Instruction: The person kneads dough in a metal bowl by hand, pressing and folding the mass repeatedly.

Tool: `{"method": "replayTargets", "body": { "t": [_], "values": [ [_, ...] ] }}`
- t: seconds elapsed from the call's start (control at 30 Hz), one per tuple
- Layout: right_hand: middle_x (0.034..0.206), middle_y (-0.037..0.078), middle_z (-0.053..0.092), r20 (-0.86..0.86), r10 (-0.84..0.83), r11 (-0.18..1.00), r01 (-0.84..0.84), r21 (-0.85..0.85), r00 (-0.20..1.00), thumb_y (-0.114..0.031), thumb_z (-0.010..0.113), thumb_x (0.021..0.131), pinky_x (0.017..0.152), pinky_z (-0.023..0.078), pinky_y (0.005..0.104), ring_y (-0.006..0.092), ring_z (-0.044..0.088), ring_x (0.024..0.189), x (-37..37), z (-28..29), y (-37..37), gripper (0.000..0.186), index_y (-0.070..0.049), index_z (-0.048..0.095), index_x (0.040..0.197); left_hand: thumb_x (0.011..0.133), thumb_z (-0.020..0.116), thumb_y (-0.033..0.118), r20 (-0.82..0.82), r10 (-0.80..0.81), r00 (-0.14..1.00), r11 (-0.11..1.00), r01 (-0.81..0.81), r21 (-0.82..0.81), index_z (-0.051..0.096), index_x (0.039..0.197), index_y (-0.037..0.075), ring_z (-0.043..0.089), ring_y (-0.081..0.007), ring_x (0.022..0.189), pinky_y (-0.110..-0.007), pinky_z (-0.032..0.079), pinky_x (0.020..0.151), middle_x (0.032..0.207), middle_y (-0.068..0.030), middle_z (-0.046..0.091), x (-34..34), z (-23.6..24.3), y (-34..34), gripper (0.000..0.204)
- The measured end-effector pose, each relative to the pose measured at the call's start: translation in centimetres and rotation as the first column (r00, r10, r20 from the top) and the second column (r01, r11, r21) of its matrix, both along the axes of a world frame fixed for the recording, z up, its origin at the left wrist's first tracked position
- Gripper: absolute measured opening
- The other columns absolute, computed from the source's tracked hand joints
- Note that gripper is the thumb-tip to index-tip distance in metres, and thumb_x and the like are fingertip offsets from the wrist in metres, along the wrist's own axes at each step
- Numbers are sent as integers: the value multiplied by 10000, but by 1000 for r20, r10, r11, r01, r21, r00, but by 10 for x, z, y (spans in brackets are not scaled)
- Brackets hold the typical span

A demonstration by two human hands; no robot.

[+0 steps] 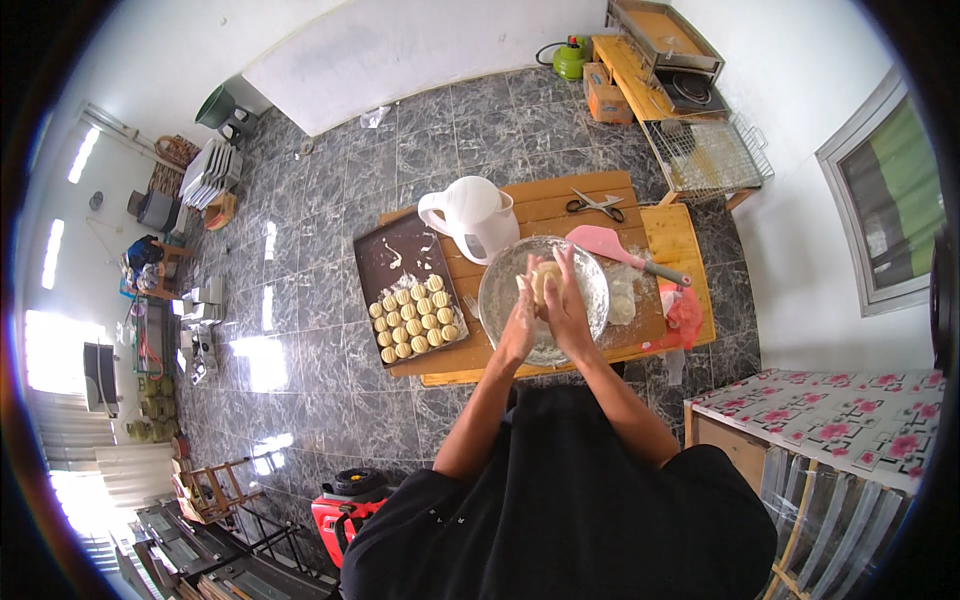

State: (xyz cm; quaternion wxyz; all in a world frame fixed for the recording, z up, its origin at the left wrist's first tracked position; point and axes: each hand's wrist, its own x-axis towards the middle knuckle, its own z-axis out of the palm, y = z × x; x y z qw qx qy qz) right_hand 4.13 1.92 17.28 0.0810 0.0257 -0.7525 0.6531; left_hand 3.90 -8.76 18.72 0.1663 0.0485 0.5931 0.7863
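Observation:
A lump of pale dough [546,278] is held between my palms, above a round metal bowl [598,300] dusted with flour. My left hand [520,318] presses it from the left and my right hand [568,312] from the right, fingers pointing away from me. Left of the bowl, a dark baking tray [390,262] carries several round, ridged dough pieces [415,320] in rows at its near end. Behind the bowl stands a white plastic jug [480,220]. A pink spatula [598,240] with a grey handle lies just to the right.
Scissors [597,205] rest on the brown cardboard [560,195] covering the low wooden table [685,240]. A red plastic bag [684,315] sits at its right edge. Beyond are a wire rack [705,155], a hotplate [692,92] and a green gas cylinder [569,62]. A flower-patterned cabinet top [830,415] stands near right.

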Motion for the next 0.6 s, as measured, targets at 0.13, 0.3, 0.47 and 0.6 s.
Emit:
{"method": "replayTargets", "body": {
  "t": [0.13,0.3,0.47,0.6],
  "values": [
    [1562,246,58,294,-84,985,124,-120,952,-545,326,987,1158,131,437,364,82,1453,8,-14,1,753,18,217,1475,1011,322,432,-64,-54,996,939,29,-344,248,1477,30,412,-295,1315,-389,345,1062,1394,-218,442,3,-27,-5,621],
    [1515,234,252,466,-54,987,117,-106,883,-495,363,997,1124,231,422,321,244,1412,10,-91,17,691,14,266,1453,897,506,120,-68,216,974,720,-205,-663,553,1249,-2,575,-414,1071,-415,464,923,1150,-271,600,-3,-100,-1,376],
    [1095,202,655,291,-52,967,-24,253,955,-171,522,956,842,506,361,302,653,985,7,-78,42,388,-6,482,1305,862,555,193,-340,-100,935,546,-234,-804,528,1262,15,521,-396,1139,-455,423,959,1198,-268,548,-10,-155,-16,438],
    [918,174,704,58,-175,923,143,357,983,-13,589,884,681,535,328,262,697,776,11,-100,66,225,9,635,1103,856,580,338,-39,-322,946,306,66,-950,444,1357,58,443,-393,1232,-573,348,1001,1314,-240,468,-18,-121,3,590]
  ]
}}
